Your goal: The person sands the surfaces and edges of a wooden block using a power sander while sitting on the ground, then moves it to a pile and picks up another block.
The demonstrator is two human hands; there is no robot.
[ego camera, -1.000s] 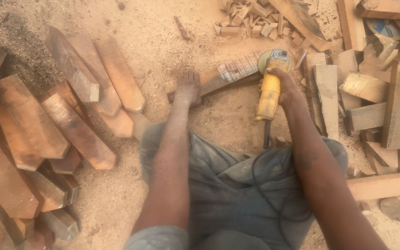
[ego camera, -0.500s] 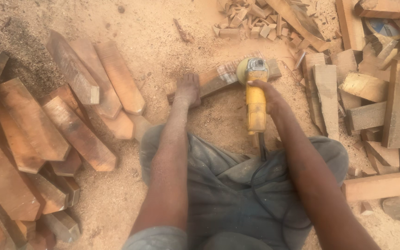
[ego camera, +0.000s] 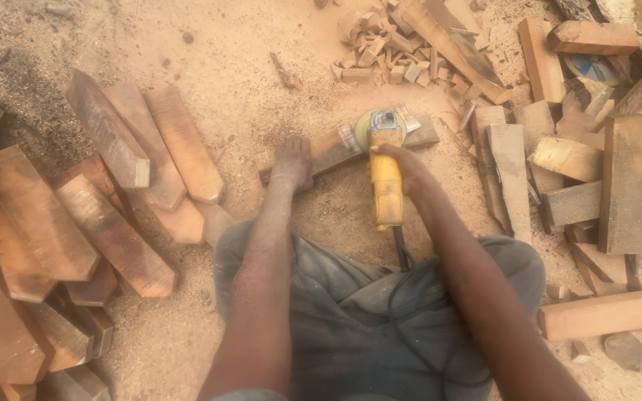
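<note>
Stacked blocks: a pile of reddish-brown wooden blocks [ego camera: 76, 223] with pointed, bevelled ends lies at the far left on the sawdust-covered ground [ego camera: 247, 82], several overlapping one another.
Left hand: the left hand [ego camera: 293, 163] presses flat, fingers together and pointing away, on the near end of the wooden strip, pinning it to the ground.
Wooden strip: the wooden strip [ego camera: 332, 152] is a narrow, pale brown length of timber, dusted with sawdust, lying slantwise in front of the person's knees, its right end higher in the head view; its middle is hidden under the grinder head.
Angle grinder: the yellow angle grinder [ego camera: 386, 178] has a grey metal head and a round disc resting on the strip; its yellow body points back toward the person, and a black cord [ego camera: 410, 312] runs from its rear over the grey trousers [ego camera: 351, 312].
Right hand: the right hand [ego camera: 403, 165] is clamped around the grinder's body just behind the head.
Offcuts: small wood chips [ego camera: 380, 52] lie beyond the strip, well apart from it.
Planks: rough planks [ego camera: 626, 186] and boards crowd the right side, some crossing each other.
</note>
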